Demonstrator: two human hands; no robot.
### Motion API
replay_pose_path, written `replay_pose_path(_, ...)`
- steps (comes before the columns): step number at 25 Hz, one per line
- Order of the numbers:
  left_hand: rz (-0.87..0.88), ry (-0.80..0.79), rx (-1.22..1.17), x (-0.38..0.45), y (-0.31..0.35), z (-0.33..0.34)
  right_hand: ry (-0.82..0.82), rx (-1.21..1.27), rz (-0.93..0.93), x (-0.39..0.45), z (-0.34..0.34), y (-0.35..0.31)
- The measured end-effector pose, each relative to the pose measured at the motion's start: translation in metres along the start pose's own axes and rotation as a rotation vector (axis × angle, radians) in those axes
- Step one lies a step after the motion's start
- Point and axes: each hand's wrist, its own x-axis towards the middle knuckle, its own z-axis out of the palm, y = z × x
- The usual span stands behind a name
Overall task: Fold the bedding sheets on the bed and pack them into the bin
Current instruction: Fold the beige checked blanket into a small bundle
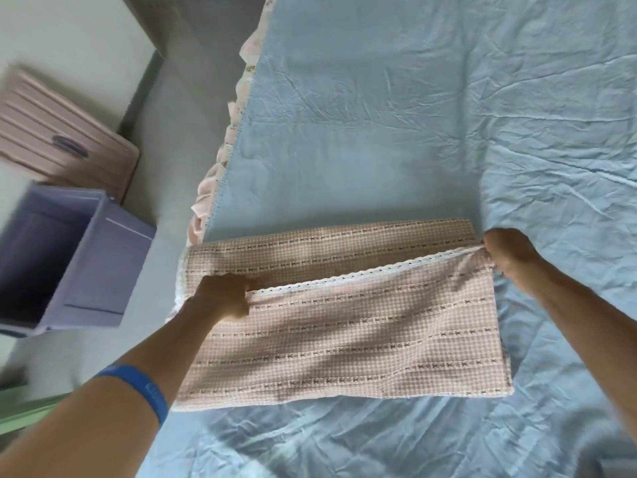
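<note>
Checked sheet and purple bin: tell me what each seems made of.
Checked sheet: woven fabric, probably cotton, matte; it drapes and creases, with a lace-like white trim. Purple bin: looks like rigid moulded plastic, smooth and slightly glossy, with straight walls and a crisp rim.

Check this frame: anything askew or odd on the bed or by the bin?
Nothing damaged or spilled. The pink checked sheet lies folded on the blue bed cover, and both hands (left, right) grip its lace-trimmed edge. The purple bin on the floor looks tilted, though that could be wide-angle distortion.
</note>
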Motion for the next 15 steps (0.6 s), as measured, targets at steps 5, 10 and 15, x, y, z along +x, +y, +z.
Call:
replay_pose_path(5,-0.122,0.160,-0.040,-0.001,-0.040,0.001,0.615,0.068,-0.295,-0.037,0.038,-0.032)
replay_pose_path(10,-0.177,0.065,-0.023,0.000,-0.058,0.011,0.381,-0.501,-0.860,-0.059,0.131,0.026)
replay_pose_path(15,-0.323,0.585,-0.202,-0.013,-0.044,0.043,0.398,-0.568,-0.598,-0.052,0.135,0.044)
